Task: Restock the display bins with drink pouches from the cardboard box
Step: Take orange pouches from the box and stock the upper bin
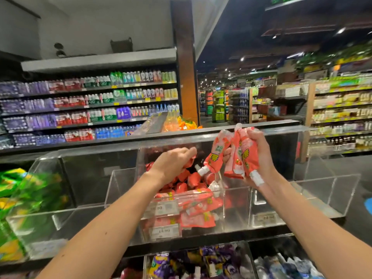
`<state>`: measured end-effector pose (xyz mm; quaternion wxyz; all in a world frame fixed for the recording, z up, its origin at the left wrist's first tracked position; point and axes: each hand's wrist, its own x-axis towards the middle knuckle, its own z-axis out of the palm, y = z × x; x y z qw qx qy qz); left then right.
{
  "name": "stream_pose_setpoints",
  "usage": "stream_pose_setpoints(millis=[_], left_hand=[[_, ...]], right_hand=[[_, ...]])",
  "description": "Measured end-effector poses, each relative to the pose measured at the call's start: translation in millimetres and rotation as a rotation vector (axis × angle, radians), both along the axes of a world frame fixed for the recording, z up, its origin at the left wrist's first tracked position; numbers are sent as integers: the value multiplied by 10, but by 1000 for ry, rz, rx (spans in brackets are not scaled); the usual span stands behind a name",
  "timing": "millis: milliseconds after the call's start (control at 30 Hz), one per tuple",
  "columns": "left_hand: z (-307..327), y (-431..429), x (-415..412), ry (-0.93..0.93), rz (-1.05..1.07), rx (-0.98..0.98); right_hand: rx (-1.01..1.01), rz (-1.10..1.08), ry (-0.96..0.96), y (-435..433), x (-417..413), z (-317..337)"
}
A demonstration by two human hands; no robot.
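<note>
The right hand (pixel 259 158) holds a bunch of red pouches (pixel 237 156) over the bin (pixel 237 206)'s right side, and the left hand (pixel 171 162) dips inside, its grip hidden.

The left hand (pixel 171 164) hides its fingertips among pink pouches (pixel 193 179); green packets (pixel 20 190) are blurred.

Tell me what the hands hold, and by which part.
Right hand grips several pink pouches round their bodies, caps down. Left hand in the bin: cannot tell.
</note>
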<state>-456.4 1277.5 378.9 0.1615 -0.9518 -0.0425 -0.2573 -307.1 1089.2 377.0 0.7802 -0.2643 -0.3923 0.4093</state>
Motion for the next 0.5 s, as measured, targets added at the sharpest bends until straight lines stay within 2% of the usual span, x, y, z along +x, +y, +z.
stream_pose_setpoints(millis=[167, 367, 500], left_hand=[[-105, 91, 262, 150, 182, 124], [-111, 147, 379, 242, 247, -56], [-118, 32, 406, 307, 304, -93]], right_hand=[[-54, -55, -45, 82, 144, 4], [-32, -61, -64, 109, 289, -43], [-60, -32, -35, 110, 323, -70]])
